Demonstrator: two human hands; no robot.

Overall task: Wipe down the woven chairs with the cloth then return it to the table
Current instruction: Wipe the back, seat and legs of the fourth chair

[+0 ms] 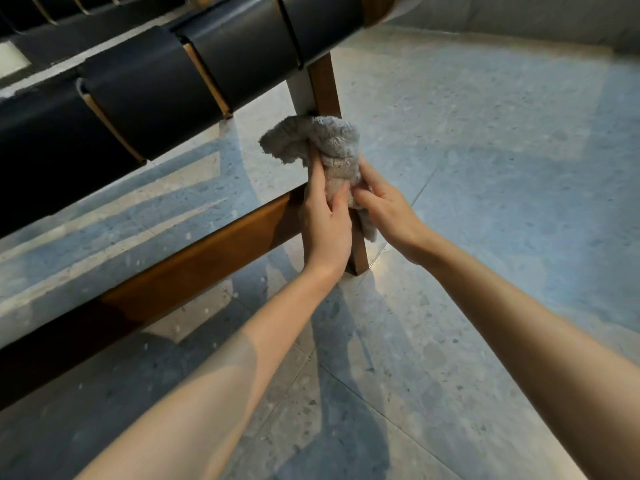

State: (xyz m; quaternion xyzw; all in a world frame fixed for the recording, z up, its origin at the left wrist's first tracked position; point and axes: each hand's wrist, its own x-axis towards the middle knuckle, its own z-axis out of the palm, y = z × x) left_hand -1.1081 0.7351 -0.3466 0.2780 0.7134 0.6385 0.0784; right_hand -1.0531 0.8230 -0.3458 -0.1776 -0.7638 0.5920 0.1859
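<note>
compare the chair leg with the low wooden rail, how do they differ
The chair leg stands upright; the low rail runs lengthwise below the seat. The cloth is wrapped on the leg, gripped by the left hand and right hand; the rail shows no cloth. The leg reaches the floor; the rail sits above it. Both are the same brown wood.

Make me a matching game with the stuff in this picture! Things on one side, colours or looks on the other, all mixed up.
Things:
1. cloth
2. seat straps
3. chair leg
4. floor

Looks:
A. brown wood
B. pale with little speckles
C. grey and fluffy
D. black and smooth

Pairs: 1-C, 2-D, 3-A, 4-B
</note>
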